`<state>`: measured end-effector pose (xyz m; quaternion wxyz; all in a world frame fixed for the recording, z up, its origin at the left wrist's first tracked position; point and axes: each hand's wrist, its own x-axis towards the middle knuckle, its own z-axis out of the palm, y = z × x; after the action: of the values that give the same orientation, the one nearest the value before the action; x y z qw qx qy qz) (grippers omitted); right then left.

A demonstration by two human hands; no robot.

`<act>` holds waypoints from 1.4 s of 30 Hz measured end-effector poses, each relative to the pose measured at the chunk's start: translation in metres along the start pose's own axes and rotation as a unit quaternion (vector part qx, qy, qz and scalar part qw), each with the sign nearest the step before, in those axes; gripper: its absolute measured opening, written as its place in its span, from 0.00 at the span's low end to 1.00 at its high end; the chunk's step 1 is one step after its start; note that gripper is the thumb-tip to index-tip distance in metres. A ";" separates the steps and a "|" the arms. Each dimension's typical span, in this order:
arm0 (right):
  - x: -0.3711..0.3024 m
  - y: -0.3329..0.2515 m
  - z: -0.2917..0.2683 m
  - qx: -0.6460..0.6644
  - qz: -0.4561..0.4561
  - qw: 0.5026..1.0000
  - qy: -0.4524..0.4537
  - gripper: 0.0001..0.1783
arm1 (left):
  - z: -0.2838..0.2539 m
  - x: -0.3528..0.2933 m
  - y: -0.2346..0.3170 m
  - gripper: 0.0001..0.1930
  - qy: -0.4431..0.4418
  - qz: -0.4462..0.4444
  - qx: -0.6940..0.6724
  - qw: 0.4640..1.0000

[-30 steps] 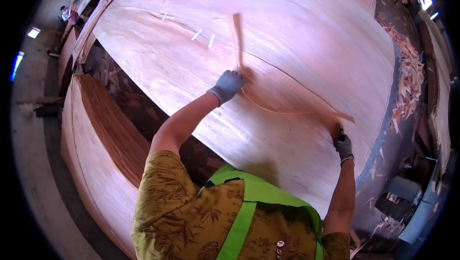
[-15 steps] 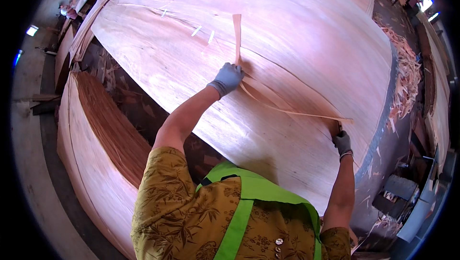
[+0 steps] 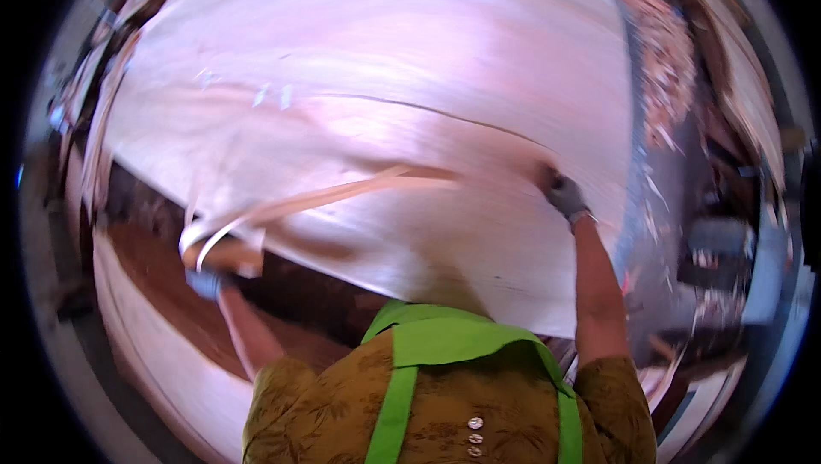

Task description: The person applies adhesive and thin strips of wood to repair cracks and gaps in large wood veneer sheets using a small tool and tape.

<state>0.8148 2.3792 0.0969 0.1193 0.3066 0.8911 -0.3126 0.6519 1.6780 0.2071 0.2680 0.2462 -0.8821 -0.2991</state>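
Observation:
My left hand (image 3: 205,283), in a grey-blue glove and smeared by motion, is over the gap off the near left edge of a broad pale wood veneer sheet (image 3: 479,233). A thin veneer strip (image 3: 321,197) loops at its fingers and trails right across the sheet; the hand appears closed on it. My right hand (image 3: 566,197), in a dark grey glove, is closed low over the right part of the sheet. What it holds is too small and blurred to make out. A dark curved seam (image 3: 410,106) runs across the veneer toward this hand.
A stack of brown-edged veneer (image 3: 162,293) stands at the lower left, beyond a dark gap. Wood shavings (image 3: 658,62) are heaped along the right side. A dark box-like object (image 3: 717,250) sits at the right. Short pale tape pieces (image 3: 274,96) lie on the sheet.
My left hand has swung left and down off the sheet, drawing the veneer strip along. My right hand appears higher and further left in the picture; the whole view has also shifted.

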 end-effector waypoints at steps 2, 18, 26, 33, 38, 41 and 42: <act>-0.005 -0.007 0.003 0.014 -0.018 0.998 0.063 0.22 | -0.009 -0.029 -0.042 0.16 -0.049 -0.078 -0.171 0.981; -0.097 0.016 -0.021 0.117 -0.056 0.986 0.104 0.15 | -0.023 -0.226 -0.104 0.22 -0.601 0.248 0.416 0.635; -0.302 0.157 0.025 0.296 0.046 0.906 0.298 0.19 | 0.051 -0.232 0.092 0.23 -0.364 0.151 -0.293 0.871; -0.425 0.257 0.077 0.237 0.308 0.870 0.303 0.17 | 0.062 -0.380 0.216 0.23 -0.408 0.535 -0.191 0.715; -0.392 0.287 0.073 0.210 0.235 0.884 0.346 0.15 | 0.025 -0.453 0.214 0.23 -0.486 0.583 -0.130 0.638; -0.344 0.304 0.057 0.164 0.232 0.914 0.291 0.18 | 0.009 -0.480 0.206 0.23 -0.502 0.561 -0.110 0.649; -0.327 0.311 0.051 0.140 0.245 0.923 0.261 0.19 | 0.006 -0.488 0.206 0.22 -0.501 0.553 -0.099 0.659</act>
<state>1.2653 2.3841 0.0392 -0.0885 0.5997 0.7350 -0.3038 0.9509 2.1147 0.1802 -0.0754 -0.5019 -0.8216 -0.2596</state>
